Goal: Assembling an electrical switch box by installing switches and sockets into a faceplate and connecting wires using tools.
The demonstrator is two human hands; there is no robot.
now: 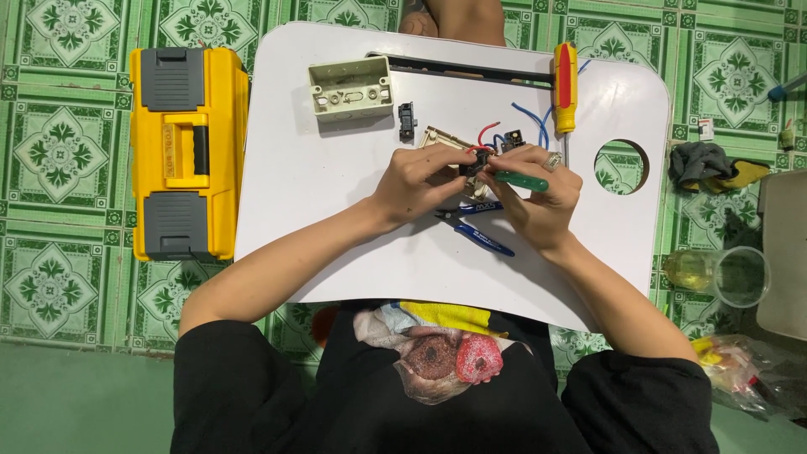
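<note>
both hands on a small switch module, mid-table.
left hand (420, 181) pinches the black module (472, 165) at its red wire (486, 133); right hand (538, 189) fingers are closed round a green screwdriver (521, 179), tip at the module. looks like the terminal-screw step; next calls for a steady module and square tip. blue pliers (475, 229) just below, cream plate (441, 139) behind, box (351, 87) and red-yellow screwdriver (564, 88) farther up the white table (336, 219); yellow toolbox (189, 151) on the floor to the left.

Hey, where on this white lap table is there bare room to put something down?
Free: the white table strip between the beige box and the left hand, and its right edge below the round hole. Crowded: the middle, with wires, blue-handled cutters and red-and-yellow screwdriver.
</note>
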